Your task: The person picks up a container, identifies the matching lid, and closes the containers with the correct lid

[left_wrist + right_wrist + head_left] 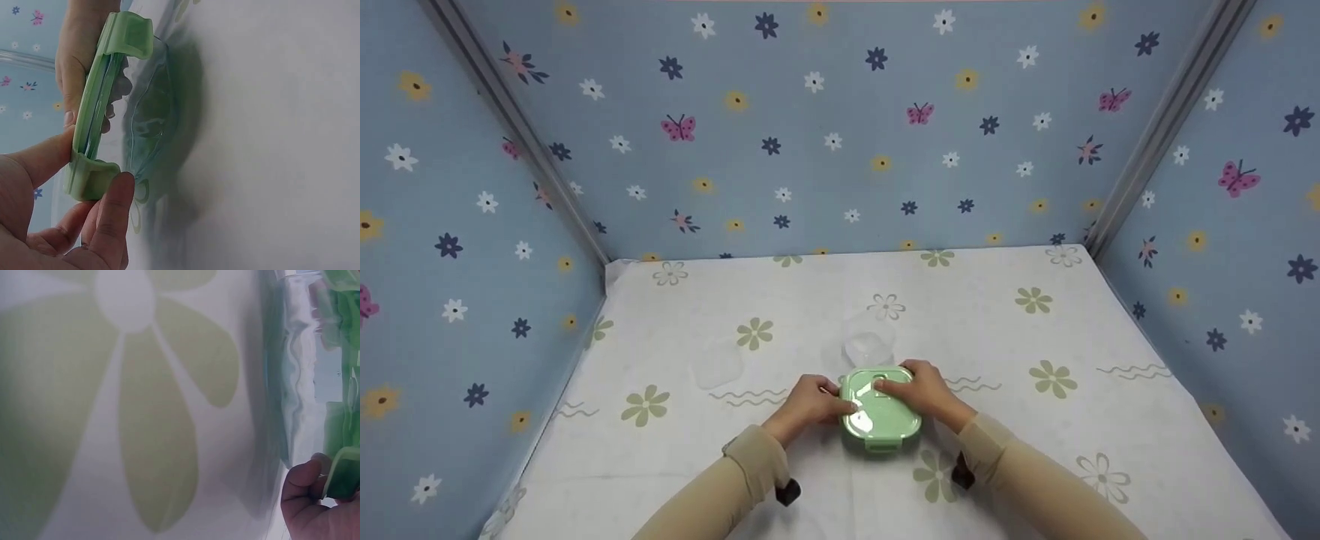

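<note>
A clear glass food container (275, 382) with a green snap-on lid (883, 416) is between both hands, close over the cloth. My left hand (810, 405) grips its left side, thumb on the lid's edge. In the left wrist view, that hand's (107, 225) fingers curl around a side latch (95, 179), which stands out from the glass. On the right, my right hand (926, 390) holds the far right side, its thumb lying across the lid top. The right wrist view shows the right hand's (306, 506) fingers bent at another flared latch (344, 475).
Just behind the container sits a clear, bowl-like piece (868, 349). Further left lies a faint transparent squarish piece (717, 367). A white flowered cloth (960, 330) covers the table, with blue patterned walls (840, 112) at the back and sides.
</note>
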Demonstrator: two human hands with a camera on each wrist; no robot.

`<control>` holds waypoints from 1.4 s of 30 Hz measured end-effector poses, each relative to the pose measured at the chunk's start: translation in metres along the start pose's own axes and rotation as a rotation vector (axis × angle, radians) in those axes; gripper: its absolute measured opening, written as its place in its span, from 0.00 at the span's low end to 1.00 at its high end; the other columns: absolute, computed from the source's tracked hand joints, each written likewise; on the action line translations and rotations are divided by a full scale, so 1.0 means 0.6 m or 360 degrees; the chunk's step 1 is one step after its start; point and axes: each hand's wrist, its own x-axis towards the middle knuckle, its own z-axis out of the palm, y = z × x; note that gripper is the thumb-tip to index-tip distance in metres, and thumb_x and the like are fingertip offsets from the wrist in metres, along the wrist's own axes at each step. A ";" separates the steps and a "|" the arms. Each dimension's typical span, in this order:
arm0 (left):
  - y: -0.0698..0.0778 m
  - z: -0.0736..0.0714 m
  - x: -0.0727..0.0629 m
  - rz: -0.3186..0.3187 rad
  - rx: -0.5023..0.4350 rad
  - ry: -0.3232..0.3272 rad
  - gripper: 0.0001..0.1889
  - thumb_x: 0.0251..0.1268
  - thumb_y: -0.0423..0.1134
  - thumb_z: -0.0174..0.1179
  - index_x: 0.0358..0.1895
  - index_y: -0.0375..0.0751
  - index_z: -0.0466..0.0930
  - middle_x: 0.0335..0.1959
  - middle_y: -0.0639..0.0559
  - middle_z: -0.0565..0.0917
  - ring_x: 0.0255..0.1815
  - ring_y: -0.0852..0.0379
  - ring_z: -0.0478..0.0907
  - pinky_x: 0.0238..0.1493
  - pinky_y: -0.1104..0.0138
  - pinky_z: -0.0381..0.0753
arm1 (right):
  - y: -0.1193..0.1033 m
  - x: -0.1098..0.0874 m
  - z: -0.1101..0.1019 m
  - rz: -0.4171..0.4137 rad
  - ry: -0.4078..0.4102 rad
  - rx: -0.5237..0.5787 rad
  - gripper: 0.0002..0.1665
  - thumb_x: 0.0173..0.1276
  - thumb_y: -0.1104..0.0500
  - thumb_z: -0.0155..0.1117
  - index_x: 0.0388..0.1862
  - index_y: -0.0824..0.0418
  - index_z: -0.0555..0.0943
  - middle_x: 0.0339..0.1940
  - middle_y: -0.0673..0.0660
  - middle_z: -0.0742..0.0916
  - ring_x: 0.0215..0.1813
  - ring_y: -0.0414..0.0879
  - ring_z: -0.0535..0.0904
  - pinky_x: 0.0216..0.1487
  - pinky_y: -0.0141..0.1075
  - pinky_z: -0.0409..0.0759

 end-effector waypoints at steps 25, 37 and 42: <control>-0.018 0.007 -0.003 0.0019 -0.0141 -0.0131 0.32 0.67 0.39 0.75 0.67 0.25 0.75 0.51 0.38 0.85 0.41 0.51 0.89 0.46 0.56 0.93 | 0.010 -0.020 -0.017 0.0036 -0.0002 0.0182 0.32 0.65 0.47 0.83 0.59 0.66 0.85 0.49 0.58 0.90 0.50 0.49 0.84 0.59 0.45 0.83; -0.029 0.013 0.004 0.0104 -0.0238 -0.0119 0.29 0.67 0.38 0.73 0.65 0.25 0.77 0.47 0.42 0.84 0.40 0.54 0.85 0.44 0.58 0.92 | 0.012 -0.035 -0.031 0.0121 0.0036 0.0138 0.32 0.67 0.50 0.82 0.61 0.68 0.84 0.49 0.60 0.87 0.50 0.50 0.81 0.52 0.40 0.82; -0.028 0.019 0.003 0.0115 -0.0235 -0.0084 0.28 0.66 0.37 0.72 0.65 0.26 0.77 0.52 0.39 0.85 0.43 0.54 0.84 0.43 0.60 0.91 | 0.013 -0.042 -0.035 0.0142 0.0035 0.0192 0.29 0.67 0.53 0.81 0.60 0.69 0.84 0.48 0.60 0.88 0.49 0.50 0.82 0.49 0.38 0.83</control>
